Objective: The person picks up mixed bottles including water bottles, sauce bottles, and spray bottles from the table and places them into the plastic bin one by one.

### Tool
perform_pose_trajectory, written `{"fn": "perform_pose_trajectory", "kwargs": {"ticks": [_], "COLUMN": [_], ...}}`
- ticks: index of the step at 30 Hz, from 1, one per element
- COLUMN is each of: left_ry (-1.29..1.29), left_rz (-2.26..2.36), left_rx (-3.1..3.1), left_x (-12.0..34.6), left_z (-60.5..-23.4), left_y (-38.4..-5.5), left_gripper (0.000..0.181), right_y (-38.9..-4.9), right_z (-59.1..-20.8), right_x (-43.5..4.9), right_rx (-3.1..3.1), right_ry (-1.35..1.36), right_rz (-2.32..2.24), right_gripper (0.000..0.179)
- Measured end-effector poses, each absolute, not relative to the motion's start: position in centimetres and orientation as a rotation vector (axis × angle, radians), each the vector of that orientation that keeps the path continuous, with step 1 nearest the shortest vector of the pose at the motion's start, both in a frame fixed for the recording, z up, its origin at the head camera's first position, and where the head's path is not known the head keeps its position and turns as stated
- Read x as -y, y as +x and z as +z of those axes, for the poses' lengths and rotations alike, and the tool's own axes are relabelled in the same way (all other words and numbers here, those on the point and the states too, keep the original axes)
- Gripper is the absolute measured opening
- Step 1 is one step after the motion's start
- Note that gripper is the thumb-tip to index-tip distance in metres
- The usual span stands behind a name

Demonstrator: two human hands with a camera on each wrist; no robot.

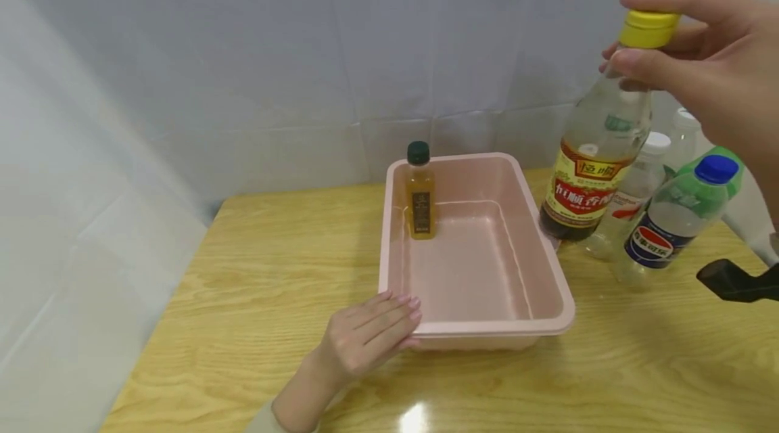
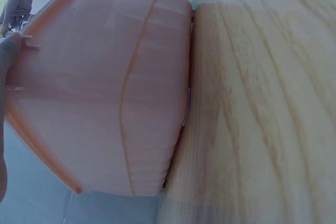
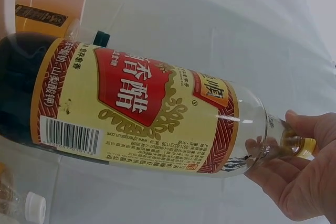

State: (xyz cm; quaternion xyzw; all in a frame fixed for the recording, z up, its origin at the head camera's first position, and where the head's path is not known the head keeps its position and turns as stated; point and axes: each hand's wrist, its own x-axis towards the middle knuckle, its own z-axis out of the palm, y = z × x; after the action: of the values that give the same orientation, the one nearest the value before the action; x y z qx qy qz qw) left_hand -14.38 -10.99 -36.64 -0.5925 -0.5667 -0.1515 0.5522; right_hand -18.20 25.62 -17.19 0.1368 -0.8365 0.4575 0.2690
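My right hand (image 1: 718,54) grips a glass vinegar bottle (image 1: 593,176) by its neck, just under the yellow cap, with one finger over the top. The bottle has a yellow and red label and dark liquid low inside. It hangs slightly tilted by the right rim of a pink plastic basin (image 1: 450,328). At the basin's near left corner, my left hand (image 1: 371,338) holds the rim, fingers over the top and thumb at the outer side. Inside the basin, a small bottle of amber liquid with a green cap (image 1: 421,193) stands upright towards the far left.
Right of the basin stand several bottles: a blue-capped cola bottle (image 1: 675,216), a white-capped clear one (image 1: 642,176) and a green one (image 1: 730,162) behind. A black curved object (image 1: 736,281) juts in from the right. The wooden table (image 1: 262,270) meets a white sheet (image 1: 274,81) behind.
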Motion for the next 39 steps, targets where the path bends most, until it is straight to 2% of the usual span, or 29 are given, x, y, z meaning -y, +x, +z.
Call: {"fn": "perform_pose_trajectory", "kwargs": {"ticks": [3, 10, 24, 36, 39], "left_ry": [-1.397, -1.400, -1.396, -1.397, -1.399], "left_rz": [-0.364, -0.375, -0.362, -0.362, -0.360], "left_rx": [1.347, 1.341, 1.337, 1.333, 1.332], "left_x": [11.0, 11.2, 11.2, 11.3, 11.2], "left_z": [-36.6, -36.6, -36.5, -36.5, -36.5], "left_y": [-14.3, -14.2, -14.2, -14.2, -14.2], "left_gripper": [0.025, 0.025, 0.023, 0.022, 0.023], "right_y": [-18.0, -17.9, -18.9, -19.7, -19.8], "right_z": [-16.8, -16.2, -16.4, -16.4, -16.4], "right_x": [-24.7, -23.0, -20.5, -19.1, -18.9], "right_rx": [2.255, 2.187, 2.155, 2.042, 2.087], "right_ry": [0.359, 0.575, 0.663, 0.790, 0.742], "right_rz": [1.236, 1.208, 1.278, 1.543, 1.528], "right_gripper": [0.045, 0.042, 0.041, 0.039, 0.039]}}
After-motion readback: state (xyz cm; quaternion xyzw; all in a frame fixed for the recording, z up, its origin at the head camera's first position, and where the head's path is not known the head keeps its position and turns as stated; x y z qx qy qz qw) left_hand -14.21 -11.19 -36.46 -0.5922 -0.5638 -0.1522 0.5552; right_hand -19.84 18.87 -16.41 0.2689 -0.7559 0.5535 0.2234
